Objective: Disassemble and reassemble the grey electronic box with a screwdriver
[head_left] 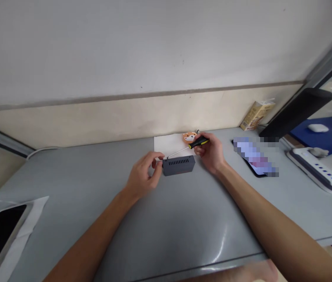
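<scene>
A black-and-yellow-handled metal screwdriver [198, 142] is gripped by the right hand's [211, 153] closed fingers. The left hand's [143, 175] fingers are half-curled at 1 end of the dark-grey slotted box [179, 166] on the grey table [92, 176], hold unclear; the tip could be slipped by slanted pressure.

We can read no word, number or brand here. Beyond our right hand [211, 154] and off to its right, the carton [255, 114] bears print, but we find it too small and blurred to make out. Nearer, to the right of that hand, the phone [249, 156] has its lit screen broken into coarse blocks, so we get nothing from it. Farther right, we see a row of blue marks on the white device [308, 161], too small for us to decipher.
</scene>
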Demonstrator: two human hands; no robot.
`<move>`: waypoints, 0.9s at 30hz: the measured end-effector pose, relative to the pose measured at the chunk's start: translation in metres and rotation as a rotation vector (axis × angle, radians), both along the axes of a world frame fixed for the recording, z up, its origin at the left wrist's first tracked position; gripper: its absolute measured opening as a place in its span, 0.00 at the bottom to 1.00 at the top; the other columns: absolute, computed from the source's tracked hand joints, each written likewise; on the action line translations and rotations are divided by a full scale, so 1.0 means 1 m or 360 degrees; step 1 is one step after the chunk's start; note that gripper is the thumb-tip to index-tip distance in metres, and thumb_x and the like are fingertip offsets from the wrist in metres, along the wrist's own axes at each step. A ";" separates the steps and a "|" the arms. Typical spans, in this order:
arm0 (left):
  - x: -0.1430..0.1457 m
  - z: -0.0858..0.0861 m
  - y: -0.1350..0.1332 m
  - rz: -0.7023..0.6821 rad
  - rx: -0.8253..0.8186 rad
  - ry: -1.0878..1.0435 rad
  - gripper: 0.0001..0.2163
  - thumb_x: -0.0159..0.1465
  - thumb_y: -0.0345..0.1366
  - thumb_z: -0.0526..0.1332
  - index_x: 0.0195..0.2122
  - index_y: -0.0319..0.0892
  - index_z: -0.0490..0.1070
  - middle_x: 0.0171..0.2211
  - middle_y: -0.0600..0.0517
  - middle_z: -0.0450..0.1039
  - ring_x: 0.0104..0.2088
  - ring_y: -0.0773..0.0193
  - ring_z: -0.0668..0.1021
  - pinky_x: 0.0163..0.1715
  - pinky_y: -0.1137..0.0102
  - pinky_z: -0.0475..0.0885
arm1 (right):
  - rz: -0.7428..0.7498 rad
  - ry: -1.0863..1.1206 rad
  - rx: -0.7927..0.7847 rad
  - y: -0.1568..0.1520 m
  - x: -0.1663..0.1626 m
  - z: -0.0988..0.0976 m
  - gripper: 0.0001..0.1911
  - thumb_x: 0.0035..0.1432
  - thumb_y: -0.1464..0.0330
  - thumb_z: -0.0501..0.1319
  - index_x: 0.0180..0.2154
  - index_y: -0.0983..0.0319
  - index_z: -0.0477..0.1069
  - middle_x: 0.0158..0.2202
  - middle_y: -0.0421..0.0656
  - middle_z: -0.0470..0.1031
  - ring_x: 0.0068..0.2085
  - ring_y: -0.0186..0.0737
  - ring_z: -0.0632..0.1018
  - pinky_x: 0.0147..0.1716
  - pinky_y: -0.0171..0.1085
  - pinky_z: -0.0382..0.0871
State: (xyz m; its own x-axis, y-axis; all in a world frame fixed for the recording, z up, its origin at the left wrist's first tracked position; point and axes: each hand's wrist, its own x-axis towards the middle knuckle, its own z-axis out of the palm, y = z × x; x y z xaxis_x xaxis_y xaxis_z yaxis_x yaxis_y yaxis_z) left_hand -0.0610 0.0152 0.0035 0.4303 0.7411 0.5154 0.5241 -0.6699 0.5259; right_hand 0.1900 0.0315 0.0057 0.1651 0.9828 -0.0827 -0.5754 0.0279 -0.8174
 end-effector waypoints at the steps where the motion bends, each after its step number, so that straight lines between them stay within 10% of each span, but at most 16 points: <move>1: 0.000 0.000 -0.001 0.0003 0.0075 0.0020 0.08 0.71 0.34 0.54 0.48 0.44 0.71 0.38 0.51 0.76 0.33 0.65 0.74 0.37 0.69 0.70 | 0.0010 0.0000 0.0004 0.000 -0.001 0.000 0.11 0.54 0.61 0.64 0.28 0.62 0.74 0.29 0.41 0.72 0.23 0.28 0.60 0.22 0.37 0.46; 22: -0.008 -0.003 0.009 -0.0120 0.0643 0.0274 0.16 0.65 0.22 0.53 0.48 0.45 0.73 0.43 0.49 0.79 0.41 0.61 0.80 0.44 0.65 0.75 | 0.0048 -0.0066 0.0047 0.001 -0.001 -0.006 0.13 0.55 0.58 0.65 0.28 0.61 0.74 0.30 0.42 0.74 0.22 0.29 0.58 0.20 0.36 0.46; 27: -0.013 0.003 0.009 0.0132 0.0539 0.0055 0.15 0.68 0.23 0.51 0.47 0.44 0.73 0.42 0.49 0.79 0.39 0.62 0.79 0.41 0.66 0.74 | -0.0059 -0.0518 0.0049 0.000 -0.007 -0.009 0.19 0.60 0.49 0.63 0.33 0.59 0.77 0.28 0.41 0.75 0.22 0.31 0.60 0.21 0.36 0.48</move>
State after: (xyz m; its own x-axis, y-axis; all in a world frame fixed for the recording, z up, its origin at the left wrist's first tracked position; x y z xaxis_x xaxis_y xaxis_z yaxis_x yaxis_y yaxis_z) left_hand -0.0740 0.0241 0.0064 0.3972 0.5638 0.7241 0.5976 -0.7577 0.2623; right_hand 0.1834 0.0319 -0.0037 0.2136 0.9769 0.0102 -0.2823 0.0717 -0.9566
